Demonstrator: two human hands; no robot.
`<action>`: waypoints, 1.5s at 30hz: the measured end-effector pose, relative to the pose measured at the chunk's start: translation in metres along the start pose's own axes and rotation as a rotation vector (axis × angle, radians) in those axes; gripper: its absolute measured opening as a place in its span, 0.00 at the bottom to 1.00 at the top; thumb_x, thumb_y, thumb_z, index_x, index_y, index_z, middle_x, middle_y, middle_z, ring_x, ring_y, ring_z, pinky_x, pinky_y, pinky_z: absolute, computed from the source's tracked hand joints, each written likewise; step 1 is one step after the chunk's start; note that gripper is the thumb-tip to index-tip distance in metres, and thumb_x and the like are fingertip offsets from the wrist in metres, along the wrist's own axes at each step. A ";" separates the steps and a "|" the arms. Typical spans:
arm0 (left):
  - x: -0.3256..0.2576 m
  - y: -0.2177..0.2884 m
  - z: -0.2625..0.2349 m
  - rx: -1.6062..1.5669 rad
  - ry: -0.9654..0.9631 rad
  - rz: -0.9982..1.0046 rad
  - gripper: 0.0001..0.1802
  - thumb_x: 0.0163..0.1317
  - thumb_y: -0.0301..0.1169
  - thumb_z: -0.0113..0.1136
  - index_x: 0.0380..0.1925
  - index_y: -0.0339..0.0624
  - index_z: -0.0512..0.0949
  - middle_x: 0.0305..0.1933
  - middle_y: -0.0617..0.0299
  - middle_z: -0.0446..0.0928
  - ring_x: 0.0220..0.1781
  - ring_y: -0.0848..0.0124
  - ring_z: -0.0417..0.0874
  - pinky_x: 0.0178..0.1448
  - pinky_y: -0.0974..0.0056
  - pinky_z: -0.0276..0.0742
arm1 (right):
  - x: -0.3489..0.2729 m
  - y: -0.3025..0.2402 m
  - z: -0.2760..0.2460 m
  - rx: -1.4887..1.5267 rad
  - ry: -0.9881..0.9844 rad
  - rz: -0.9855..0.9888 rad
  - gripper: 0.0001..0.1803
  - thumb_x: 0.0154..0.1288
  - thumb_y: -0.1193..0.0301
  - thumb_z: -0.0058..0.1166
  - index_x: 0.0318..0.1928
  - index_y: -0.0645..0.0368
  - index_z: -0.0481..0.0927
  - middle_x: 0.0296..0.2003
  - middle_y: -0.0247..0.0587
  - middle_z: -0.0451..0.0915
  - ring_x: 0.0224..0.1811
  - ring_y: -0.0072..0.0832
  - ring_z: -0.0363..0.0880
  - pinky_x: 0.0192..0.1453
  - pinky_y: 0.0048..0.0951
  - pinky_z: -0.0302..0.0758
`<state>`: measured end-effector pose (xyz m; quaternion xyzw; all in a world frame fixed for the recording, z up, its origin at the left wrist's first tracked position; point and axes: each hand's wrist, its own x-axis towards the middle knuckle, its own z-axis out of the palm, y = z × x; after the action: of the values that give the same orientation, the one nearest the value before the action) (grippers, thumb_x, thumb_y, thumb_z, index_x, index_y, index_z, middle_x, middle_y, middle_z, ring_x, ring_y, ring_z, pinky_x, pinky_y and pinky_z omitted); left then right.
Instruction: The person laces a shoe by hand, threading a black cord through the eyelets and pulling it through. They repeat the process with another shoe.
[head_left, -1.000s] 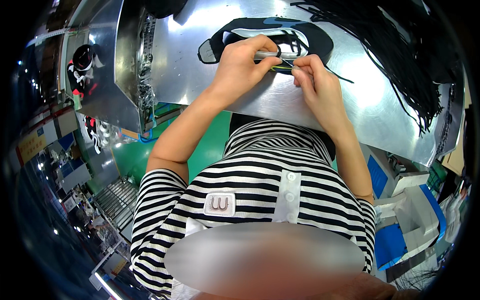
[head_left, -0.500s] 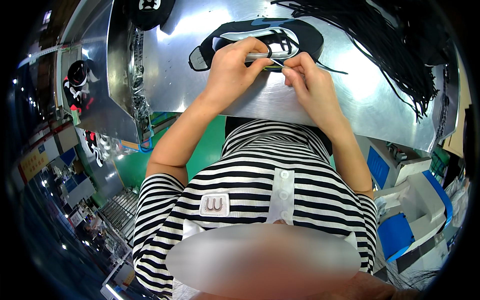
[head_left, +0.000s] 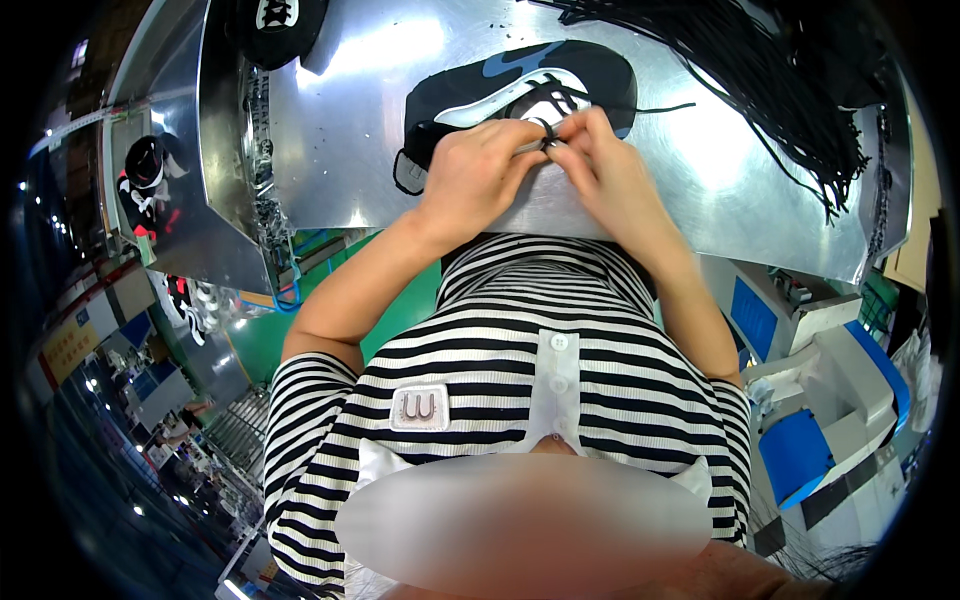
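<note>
Seen from above by a head-worn camera, a person in a black-and-white striped top works at a shiny metal table, both bare forearms reaching up from the lower edge. A flat black shoe upper with a blue patch and white panels lies on the table just beyond the hands, laid open and face up so that its lacing area is within easy reach. The left hand rests on the near edge of the upper, its fingers curled shut in a pinch on something small and dark at the eyelets, most likely the end of a black lace, which trails away to the right across the metal. The right hand meets it fingertip to fingertip, fingers also closed in a pinch at the same spot, so the two hands together steady and feed the fine piece; exactly what each fingertip grips is too small to tell. A thick bundle of loose black laces lies spread on the far right of the table, near enough to draw from. Another dark shoe piece sits at the far left corner. Blue and white bins stand below the table on the right
</note>
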<state>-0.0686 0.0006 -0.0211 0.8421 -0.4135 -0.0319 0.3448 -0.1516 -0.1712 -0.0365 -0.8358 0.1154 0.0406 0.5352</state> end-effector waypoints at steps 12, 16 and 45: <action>-0.005 -0.016 -0.016 0.128 0.063 0.444 0.12 0.50 0.22 0.71 0.33 0.40 0.77 0.30 0.59 0.80 0.28 0.62 0.81 0.33 0.62 0.75 | 0.033 -0.022 -0.021 -0.222 -0.218 -0.204 0.09 0.63 0.70 0.56 0.43 0.56 0.82 0.25 0.45 0.82 0.30 0.42 0.82 0.37 0.39 0.77; -0.003 -0.019 -0.013 0.041 0.063 0.414 0.11 0.49 0.23 0.69 0.32 0.40 0.77 0.29 0.59 0.79 0.28 0.62 0.80 0.34 0.62 0.75 | 0.028 -0.021 -0.016 -0.007 -0.135 -0.226 0.10 0.61 0.73 0.59 0.45 0.57 0.83 0.27 0.45 0.83 0.31 0.39 0.83 0.39 0.34 0.77; 0.010 -0.007 -0.008 -0.127 0.129 -0.247 0.19 0.56 0.33 0.70 0.49 0.48 0.81 0.44 0.64 0.84 0.39 0.63 0.78 0.48 0.62 0.73 | 0.052 -0.032 -0.020 0.543 -0.237 0.073 0.08 0.66 0.72 0.62 0.43 0.63 0.82 0.34 0.30 0.82 0.36 0.16 0.78 0.44 0.18 0.74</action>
<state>-0.0550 0.0012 -0.0167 0.8633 -0.2811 -0.0461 0.4166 -0.0951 -0.1847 -0.0098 -0.6469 0.0888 0.1250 0.7470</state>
